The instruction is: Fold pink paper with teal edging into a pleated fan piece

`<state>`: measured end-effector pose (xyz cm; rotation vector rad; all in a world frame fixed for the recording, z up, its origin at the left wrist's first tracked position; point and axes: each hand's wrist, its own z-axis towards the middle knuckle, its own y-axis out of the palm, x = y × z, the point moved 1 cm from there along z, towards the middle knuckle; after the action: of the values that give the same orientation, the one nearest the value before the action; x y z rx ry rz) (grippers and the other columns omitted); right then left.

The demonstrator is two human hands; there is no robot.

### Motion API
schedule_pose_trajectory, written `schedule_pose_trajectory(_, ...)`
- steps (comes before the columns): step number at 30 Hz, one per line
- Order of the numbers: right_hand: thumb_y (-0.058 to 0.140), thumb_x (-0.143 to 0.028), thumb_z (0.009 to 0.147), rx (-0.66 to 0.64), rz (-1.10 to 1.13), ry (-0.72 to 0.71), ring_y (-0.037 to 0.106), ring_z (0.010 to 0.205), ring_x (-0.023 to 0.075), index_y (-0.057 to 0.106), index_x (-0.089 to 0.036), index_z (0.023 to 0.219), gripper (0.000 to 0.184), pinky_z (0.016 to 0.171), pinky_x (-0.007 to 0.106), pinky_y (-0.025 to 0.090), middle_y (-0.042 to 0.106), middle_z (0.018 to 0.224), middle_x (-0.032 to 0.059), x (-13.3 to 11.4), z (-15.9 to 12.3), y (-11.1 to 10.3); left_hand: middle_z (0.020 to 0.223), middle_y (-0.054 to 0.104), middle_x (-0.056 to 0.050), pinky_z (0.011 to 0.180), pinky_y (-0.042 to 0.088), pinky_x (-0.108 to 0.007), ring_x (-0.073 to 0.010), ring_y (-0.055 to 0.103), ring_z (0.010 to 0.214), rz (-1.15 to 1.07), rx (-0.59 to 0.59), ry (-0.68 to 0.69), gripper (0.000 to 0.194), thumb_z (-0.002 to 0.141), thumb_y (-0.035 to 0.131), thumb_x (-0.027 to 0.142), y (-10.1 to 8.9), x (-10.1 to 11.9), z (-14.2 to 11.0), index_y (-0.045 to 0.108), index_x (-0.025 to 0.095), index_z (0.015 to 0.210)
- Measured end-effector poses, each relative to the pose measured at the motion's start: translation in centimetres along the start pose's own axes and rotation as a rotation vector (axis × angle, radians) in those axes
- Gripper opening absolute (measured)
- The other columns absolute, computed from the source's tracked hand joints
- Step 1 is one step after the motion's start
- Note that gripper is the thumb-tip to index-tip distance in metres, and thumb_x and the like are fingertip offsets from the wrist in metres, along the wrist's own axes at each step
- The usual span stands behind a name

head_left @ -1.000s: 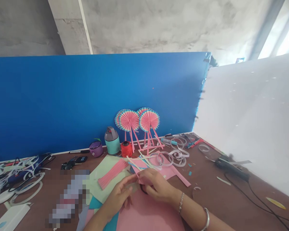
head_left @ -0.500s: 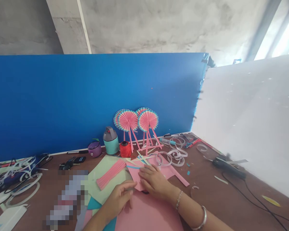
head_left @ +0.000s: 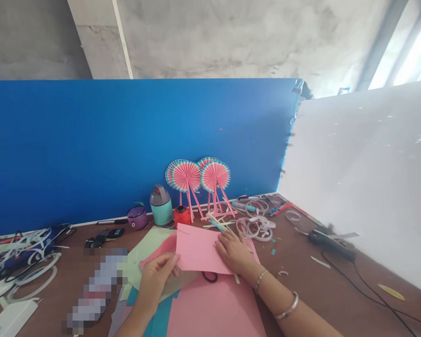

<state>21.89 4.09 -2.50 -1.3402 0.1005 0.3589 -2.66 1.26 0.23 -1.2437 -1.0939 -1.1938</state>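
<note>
A pink sheet of paper is raised at its left side, over other papers. My left hand pinches the sheet's lower left edge between thumb and fingers. Flat across its right end lies my right hand, fingers stretched out. Under the sheet's lower edge a dark loop shows, like a scissors handle; the rest is hidden. A larger pink sheet lies nearest me, beside blue paper. Pale green paper and a pleated pink strip, partly covered, are left of the raised sheet.
Pink paper fans on stands stand against the blue partition. Nearby are a teal-and-grey bottle, a red spool and a purple pot. Curled white strips lie right; a black tool with a cable is farther right.
The pink sheet's left side has come up and spread left, covering part of the pleated strip. My left hand has moved left and now grips its edge. The right hand has shifted slightly right.
</note>
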Motion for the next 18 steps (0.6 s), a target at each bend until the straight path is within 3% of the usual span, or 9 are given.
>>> schedule_pose_trajectory(5, 0.038, -0.032, 0.093, 0.017, -0.035, 0.057, 0.037, 0.130, 0.0289, 0.058, -0.017, 0.118, 0.036, 0.107, 0.056, 0.019, 0.055, 0.131, 0.0114, 0.7, 0.1, 0.6, 0.065, 0.058, 0.000, 0.057, 0.038, -0.024, -0.0151, 0.050, 0.064, -0.054, 0.261, 0.059, 0.033, 0.066, 0.068, 0.049, -1.3, -0.2, 0.6, 0.065, 0.017, 0.071)
schedule_pose_trajectory(8, 0.040, -0.029, 0.092, 0.025, -0.044, 0.065, 0.038, 0.129, 0.0300, 0.059, -0.017, 0.119, 0.035, 0.106, 0.056, 0.020, 0.055, 0.132, 0.0119, 0.6, 0.0, 0.6, 0.083, 0.063, -0.001, 0.065, 0.043, -0.024, -0.0190, 0.056, 0.081, -0.166, 0.327, 0.062, 0.035, 0.061, 0.073, 0.042, -1.6, -0.3, 0.7, 0.062, 0.019, 0.085)
schedule_pose_trajectory(11, 0.041, -0.026, 0.091, 0.051, -0.046, 0.070, 0.042, 0.125, 0.0300, 0.062, -0.018, 0.114, 0.032, 0.105, 0.054, 0.023, 0.058, 0.127, 0.0124, 0.2, -0.1, 0.2, 0.096, 0.065, -0.001, 0.065, 0.046, -0.025, -0.0205, 0.060, 0.085, -0.334, 0.262, -0.024, 0.048, 0.057, 0.075, 0.035, -1.4, 0.2, 0.7, 0.058, 0.022, 0.100)
schedule_pose_trajectory(14, 0.043, -0.020, 0.089, 0.115, -0.014, 0.055, 0.045, 0.122, 0.0291, 0.066, -0.017, 0.105, 0.029, 0.105, 0.050, 0.025, 0.060, 0.124, 0.0119, -0.4, -0.2, -0.5, 0.107, 0.066, -0.004, 0.066, 0.049, -0.028, -0.0213, 0.065, 0.084, -0.535, 0.146, -0.215, 0.063, 0.058, 0.073, 0.026, -1.1, 1.1, 0.4, 0.053, 0.024, 0.118)
schedule_pose_trajectory(18, 0.039, -0.019, 0.090, 0.233, 0.171, -0.004, 0.052, 0.113, 0.0240, 0.068, -0.020, 0.100, 0.030, 0.098, 0.040, 0.035, 0.064, 0.116, 0.0079, -0.9, -0.3, -1.0, 0.101, 0.069, -0.005, 0.066, 0.049, -0.031, -0.0209, 0.067, 0.076, -0.610, 0.035, -0.400, 0.065, 0.062, 0.068, 0.020, -1.3, 1.2, 0.6, 0.049, 0.023, 0.124)
